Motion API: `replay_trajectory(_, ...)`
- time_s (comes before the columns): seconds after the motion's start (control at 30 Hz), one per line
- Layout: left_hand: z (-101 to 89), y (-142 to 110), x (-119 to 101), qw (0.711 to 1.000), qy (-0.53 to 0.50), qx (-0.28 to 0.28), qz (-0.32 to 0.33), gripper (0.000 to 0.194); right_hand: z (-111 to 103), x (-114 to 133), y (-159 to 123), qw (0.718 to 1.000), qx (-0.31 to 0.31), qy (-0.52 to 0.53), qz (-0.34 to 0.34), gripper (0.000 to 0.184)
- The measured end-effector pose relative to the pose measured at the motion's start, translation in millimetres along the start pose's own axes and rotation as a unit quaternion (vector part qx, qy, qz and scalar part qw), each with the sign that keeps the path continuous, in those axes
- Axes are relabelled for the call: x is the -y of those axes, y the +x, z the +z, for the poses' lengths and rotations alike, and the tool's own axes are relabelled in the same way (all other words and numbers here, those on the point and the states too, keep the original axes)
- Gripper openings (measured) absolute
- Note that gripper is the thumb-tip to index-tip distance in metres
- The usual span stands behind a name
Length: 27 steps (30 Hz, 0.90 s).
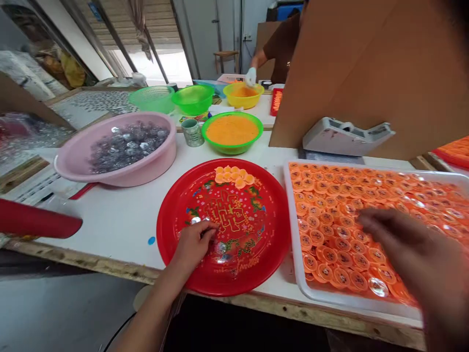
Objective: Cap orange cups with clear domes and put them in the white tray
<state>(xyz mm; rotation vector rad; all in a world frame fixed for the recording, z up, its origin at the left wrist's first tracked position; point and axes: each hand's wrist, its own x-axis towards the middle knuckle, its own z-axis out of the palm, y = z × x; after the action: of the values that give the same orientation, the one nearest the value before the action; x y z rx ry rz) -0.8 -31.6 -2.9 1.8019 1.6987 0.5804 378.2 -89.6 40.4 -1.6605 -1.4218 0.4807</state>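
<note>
The left hand [192, 244] has its fingers bent down over the red tray [264, 264]; I cannot tell if they grasp something. The right hand [421, 254] is blurred above orange discs [342, 244] in the white tray [351, 306], its grip also unclear. Each disc seems light, stiff, rather slippery, best pinched by its rim.
</note>
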Motion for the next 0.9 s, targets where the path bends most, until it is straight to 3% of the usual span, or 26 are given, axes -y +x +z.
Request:
replay_trajectory(0.03,-4.0,0.5,3.4,1.000,0.002,-0.007,-0.008,0.022,24.6,14.3,-21.0,0.998,0.038,-0.036,-0.040,0.008)
replay_trajectory(0.13,-15.5,0.2,12.7,1.000,-0.002,-0.027,-0.017,0.021,106.8,56.2,-69.9,0.954,0.253,0.052,-0.154,0.026)
replay_trajectory(0.2,-22.1,-1.0,18.8,0.999,-0.008,-0.028,-0.017,0.021,151.4,73.0,-84.1,0.940,0.303,0.046,-0.150,0.035)
replay_trajectory(0.3,-30.1,-2.0,24.0,1.000,-0.022,-0.019,-0.009,0.019,187.2,76.6,-87.6,0.941,0.317,-0.026,-0.117,0.034)
replay_trajectory(0.43,-33.2,14.4,19.3,0.999,-0.035,-0.022,0.012,0.016,199.3,65.2,-84.1,0.937,0.319,-0.084,-0.116,0.037)
replay_trajectory(0.57,-21.6,67.1,9.2,0.997,-0.023,-0.060,0.034,0.020,203.3,60.2,-82.0,0.943,0.304,-0.097,-0.094,0.035)
replay_trajectory(0.73,2.6,139.8,3.8,0.995,0.042,-0.092,0.023,0.029,201.8,57.6,-84.0,0.941,0.332,-0.008,-0.062,0.031)
replay_trajectory(0.9,19.4,164.4,5.6,0.992,0.090,-0.083,0.016,0.029,200.5,49.8,-81.2,0.938,0.333,0.085,-0.048,0.026)
